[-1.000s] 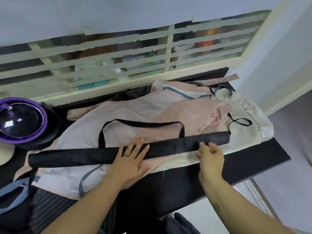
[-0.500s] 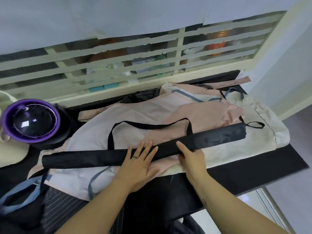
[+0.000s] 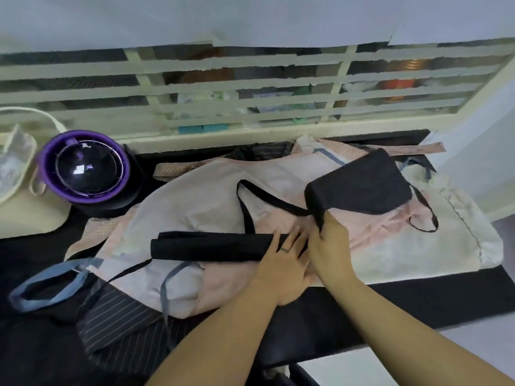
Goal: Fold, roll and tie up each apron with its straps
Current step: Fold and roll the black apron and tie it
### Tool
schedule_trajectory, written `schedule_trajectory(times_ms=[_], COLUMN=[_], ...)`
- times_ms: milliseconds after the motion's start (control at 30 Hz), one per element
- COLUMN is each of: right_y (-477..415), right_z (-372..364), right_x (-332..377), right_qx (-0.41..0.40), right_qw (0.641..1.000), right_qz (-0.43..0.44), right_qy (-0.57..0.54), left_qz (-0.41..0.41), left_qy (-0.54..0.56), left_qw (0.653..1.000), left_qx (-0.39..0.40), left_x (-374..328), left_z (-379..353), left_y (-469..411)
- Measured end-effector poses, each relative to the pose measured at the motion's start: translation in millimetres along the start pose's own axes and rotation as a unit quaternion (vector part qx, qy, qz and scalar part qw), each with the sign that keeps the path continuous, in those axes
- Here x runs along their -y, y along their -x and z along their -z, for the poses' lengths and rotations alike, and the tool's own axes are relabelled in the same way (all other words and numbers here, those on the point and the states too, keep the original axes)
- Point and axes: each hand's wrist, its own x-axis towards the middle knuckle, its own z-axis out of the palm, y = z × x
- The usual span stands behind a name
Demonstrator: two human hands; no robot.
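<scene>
Matte black apron (image 3: 209,246), a long tube-shaped roll on soft pink aprons (image 3: 195,207), left hand (image 3: 281,266) flat pinning it, right hand (image 3: 330,246) gripping its raised floppy end.

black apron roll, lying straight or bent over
Bent over. The left hand presses one half of the black apron roll flat; the right hand grips the other half, raised.
</scene>
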Motion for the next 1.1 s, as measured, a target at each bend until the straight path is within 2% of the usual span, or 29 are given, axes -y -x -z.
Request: schedule_trajectory(times_ms=[67,133,200,300,433,500,567,633,700,767,800,833,900,933,967,1033,1100], right_y=[6.7,5.2,-2.0,-3.4,4.4,5.2,3.4,1.1,-0.3,-0.8,-0.9,-1.0,-1.2,-1.0,-1.2,-1.7,-1.8], right_z=[-14.1,-28.3,-37.8,-49.0,-55.9,-57.0,-58.1,-58.9,-59.6,-60.2,-60.9,-61.5,-62.5,-62.7,-62.9,-62.4,-59.8], right_x=[-7.5,-22.1,-35.6,-40.2,-39.5,-39.8,-40.7,-42.7,-44.8,-45.2,-45.8,-46.7,-47.1,-47.0,-46.8,-44.9,-44.5], right_qx=[0.077,0.140,0.163,0.170,0.202,0.212,0.222,0.241,0.249,0.249,0.247,0.243,0.240,0.242,0.243,0.255,0.269], right_qw=[0.988,0.961,0.946,0.924,0.865,0.846,0.822,0.797,0.785,0.781,0.781,0.781,0.780,0.779,0.779,0.782,0.785], right_qz=[0.116,0.200,0.207,0.232,0.299,0.314,0.326,0.334,0.337,0.339,0.341,0.345,0.349,0.350,0.350,0.340,0.337], right_qy=[0.062,0.133,0.187,0.251,0.349,0.375,0.409,0.442,0.457,0.461,0.461,0.461,0.461,0.460,0.460,0.456,0.446], left_qz=[-0.017,-0.027,-0.044,-0.001,0.095,0.112,0.125,0.186,0.258,0.339,0.368,0.382,0.378,0.386,0.406,0.464,0.500], left_qy=[-0.027,-0.015,-0.012,-0.046,-0.069,-0.043,-0.034,-0.030,0.045,0.217,0.319,0.434,0.626,0.672,0.684,0.654,0.626], left_qw=[0.999,1.000,0.998,0.988,0.982,0.983,0.975,0.954,0.931,0.889,0.851,0.797,0.658,0.598,0.559,0.526,0.513], left_qx=[0.015,0.001,-0.043,-0.145,-0.148,-0.136,-0.182,-0.235,-0.255,-0.219,-0.195,-0.174,-0.183,-0.204,-0.233,-0.284,-0.308], left_x=[5.8,19.9,41.9,91.2,144.5,150.0,146.5,142.6,133.5,126.6,124.4,124.6,125.6,125.8,126.5,127.0,126.2], left_z=[2.8,5.2,0.4,-13.1,-22.3,-16.4,-8.8,-4.5,-1.4,3.9,8.8,13.6,25.5,28.6,29.4,25.9,20.9], left_y=[4.6,19.5,45.3,90.7,121.8,124.2,122.2,122.9,126.3,131.0,133.1,133.5,129.6,126.2,121.9,114.4,112.2])
